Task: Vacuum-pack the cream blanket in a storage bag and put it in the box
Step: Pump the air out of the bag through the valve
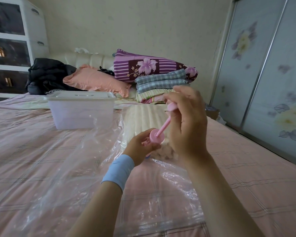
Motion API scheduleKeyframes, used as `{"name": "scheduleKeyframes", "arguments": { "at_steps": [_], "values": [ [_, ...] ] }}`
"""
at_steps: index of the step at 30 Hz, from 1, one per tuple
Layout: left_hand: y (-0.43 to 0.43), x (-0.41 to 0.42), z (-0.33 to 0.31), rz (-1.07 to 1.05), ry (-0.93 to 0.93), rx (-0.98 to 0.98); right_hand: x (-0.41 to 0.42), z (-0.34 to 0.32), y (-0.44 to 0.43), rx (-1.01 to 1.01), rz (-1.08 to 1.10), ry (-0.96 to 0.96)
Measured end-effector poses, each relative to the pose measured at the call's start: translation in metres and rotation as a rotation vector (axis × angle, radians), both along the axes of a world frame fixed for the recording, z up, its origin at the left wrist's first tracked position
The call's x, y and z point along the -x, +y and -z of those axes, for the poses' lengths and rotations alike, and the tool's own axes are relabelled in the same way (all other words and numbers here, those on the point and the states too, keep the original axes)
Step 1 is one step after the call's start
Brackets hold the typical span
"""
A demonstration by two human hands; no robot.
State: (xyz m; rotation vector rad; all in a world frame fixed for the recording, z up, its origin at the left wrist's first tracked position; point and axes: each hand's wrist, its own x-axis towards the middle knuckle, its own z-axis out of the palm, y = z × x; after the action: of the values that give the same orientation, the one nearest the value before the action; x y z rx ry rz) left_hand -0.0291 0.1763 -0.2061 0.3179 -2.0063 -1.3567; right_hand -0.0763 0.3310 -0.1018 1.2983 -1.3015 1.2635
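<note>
A clear plastic storage bag [79,161] lies spread over the pink bed. The cream blanket [143,117] is inside its far end, ribbed and folded. A pink hand pump [156,134] stands on the bag. My left hand [143,146], with a blue wristband, grips the pump's barrel. My right hand [186,117] holds the pump's handle, with the pink rod drawn out above the barrel. The lidded translucent box [80,108] stands on the bed beyond the bag, to the left.
Behind the box lie a pink pillow [96,81], a black jacket [48,76] and a stack of folded bedding [159,77]. A white drawer unit [15,45] stands at the left; sliding wardrobe doors [266,74] line the right side of the bed.
</note>
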Motion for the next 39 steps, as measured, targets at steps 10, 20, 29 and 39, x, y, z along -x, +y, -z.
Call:
{"name": "scheduleKeyframes", "arguments": {
  "at_steps": [10, 20, 29, 39],
  "values": [
    [0.012, -0.001, 0.001, -0.011, -0.006, 0.001, 0.022, 0.05, -0.011, -0.537, 0.018, -0.181],
    [0.014, -0.004, -0.003, -0.015, -0.019, 0.028, 0.015, 0.043, -0.01, -0.209, 0.04, -0.096],
    [0.007, -0.03, -0.035, -0.091, -0.145, 0.166, 0.022, 0.074, -0.02, -0.7, -0.218, -0.488],
    [0.024, -0.054, -0.068, -0.342, -0.18, 0.473, 0.009, 0.083, -0.055, -0.698, -0.206, -0.621]
  ]
}}
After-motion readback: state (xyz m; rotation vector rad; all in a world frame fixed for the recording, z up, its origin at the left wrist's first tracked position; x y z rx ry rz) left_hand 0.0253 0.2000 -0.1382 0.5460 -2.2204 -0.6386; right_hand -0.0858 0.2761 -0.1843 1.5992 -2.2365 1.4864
